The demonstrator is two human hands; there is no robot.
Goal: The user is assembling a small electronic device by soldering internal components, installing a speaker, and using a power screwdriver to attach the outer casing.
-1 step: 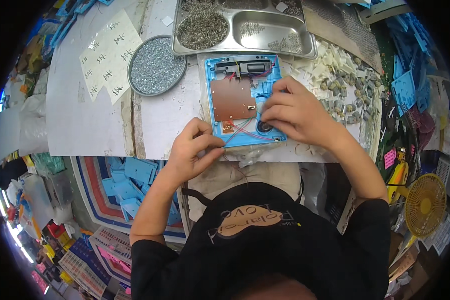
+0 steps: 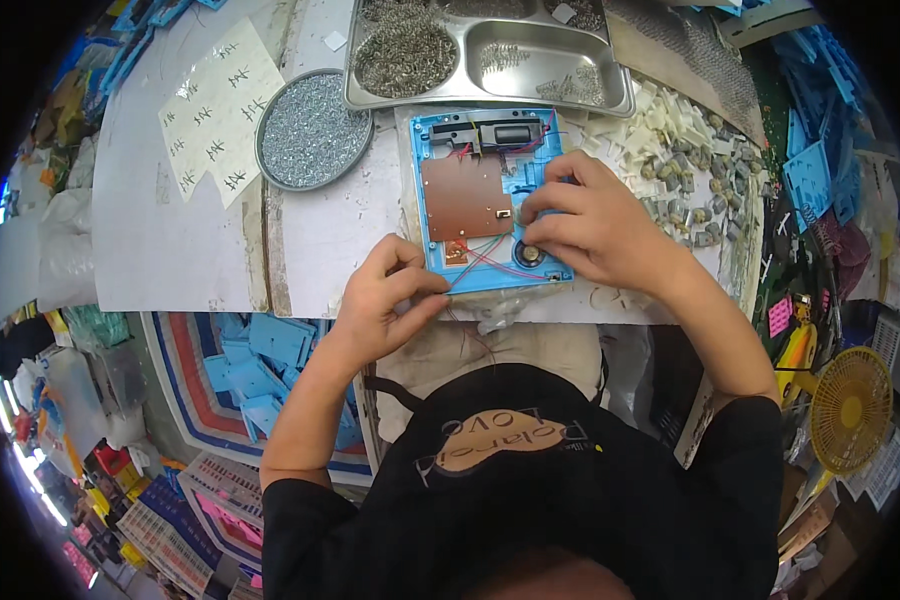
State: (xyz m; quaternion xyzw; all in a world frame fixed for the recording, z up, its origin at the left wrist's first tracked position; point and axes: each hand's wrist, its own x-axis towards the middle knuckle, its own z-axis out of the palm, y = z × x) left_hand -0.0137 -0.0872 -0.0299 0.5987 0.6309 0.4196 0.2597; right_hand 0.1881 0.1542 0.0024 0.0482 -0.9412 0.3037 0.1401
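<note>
A blue plastic casing [image 2: 440,165] lies open on the white table in front of me. Inside it are a brown circuit board [image 2: 463,195], a black part [image 2: 510,133] at the far end, and thin red wires [image 2: 490,262] running to a small round component [image 2: 528,255]. My right hand [image 2: 595,225] lies over the casing's right side, fingers curled on it beside the round component. My left hand [image 2: 385,300] sits at the casing's near left corner and pinches the wire ends between thumb and fingers.
A metal compartment tray [image 2: 420,103] with small metal parts stands behind the casing. A round grey dish [image 2: 262,150] of screws and a marked paper sheet [image 2: 220,105] lie to the left. Small white and grey parts [image 2: 680,170] are heaped on the right. A yellow fan [image 2: 850,410] stands lower right.
</note>
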